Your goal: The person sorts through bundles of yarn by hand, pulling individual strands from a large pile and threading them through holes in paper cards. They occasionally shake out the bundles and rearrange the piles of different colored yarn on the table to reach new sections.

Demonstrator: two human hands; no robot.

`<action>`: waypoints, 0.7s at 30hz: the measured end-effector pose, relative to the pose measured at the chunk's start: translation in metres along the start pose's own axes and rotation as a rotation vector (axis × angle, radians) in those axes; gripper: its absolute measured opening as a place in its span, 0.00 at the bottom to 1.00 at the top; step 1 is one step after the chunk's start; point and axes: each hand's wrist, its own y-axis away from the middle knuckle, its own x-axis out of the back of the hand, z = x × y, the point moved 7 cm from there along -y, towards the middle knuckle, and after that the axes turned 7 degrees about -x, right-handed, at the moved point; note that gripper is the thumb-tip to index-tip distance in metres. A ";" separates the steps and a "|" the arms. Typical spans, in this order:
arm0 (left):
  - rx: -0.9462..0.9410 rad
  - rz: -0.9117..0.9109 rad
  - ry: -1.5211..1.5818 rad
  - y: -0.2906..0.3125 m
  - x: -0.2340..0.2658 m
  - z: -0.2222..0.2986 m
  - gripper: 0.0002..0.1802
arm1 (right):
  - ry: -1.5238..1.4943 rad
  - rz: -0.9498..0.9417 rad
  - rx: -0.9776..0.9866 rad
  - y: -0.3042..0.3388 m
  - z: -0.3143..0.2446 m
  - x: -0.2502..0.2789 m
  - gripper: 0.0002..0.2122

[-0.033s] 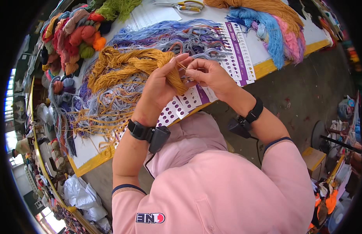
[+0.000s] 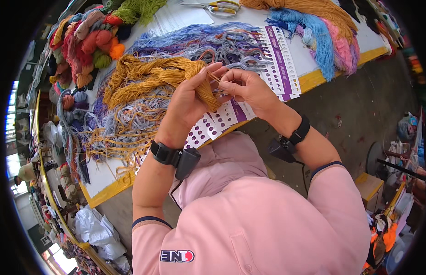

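Mustard thread skein, lying over blue-grey threads. Left hand: grip cupped around the skein's gathered end. Right hand: grip pinched on a strand. Probably light, soft, snag-prone; best held at that end.

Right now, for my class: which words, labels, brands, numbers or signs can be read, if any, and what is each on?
Pink shirt: dark lettering with a red round mark, upside down here; I won't copy its wording.
Punched card: pale lettering on a purple band; not copied, the smaller print unreadable.
White sheet: faint print, too small to read.
Golden skein: no writing visible.
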 end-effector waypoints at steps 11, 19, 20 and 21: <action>-0.163 0.075 -0.262 0.008 0.005 0.009 0.19 | -0.015 0.053 -0.003 0.002 0.011 0.013 0.02; -0.196 -0.086 0.543 0.016 0.053 0.098 0.15 | -0.718 -0.224 0.407 0.053 -0.065 0.074 0.10; -0.223 -0.072 0.566 0.022 0.060 0.116 0.18 | -0.928 -0.256 0.361 0.066 -0.076 0.094 0.03; -0.205 -0.174 0.583 0.020 0.069 0.139 0.20 | -0.779 -0.058 0.422 0.097 -0.097 0.133 0.08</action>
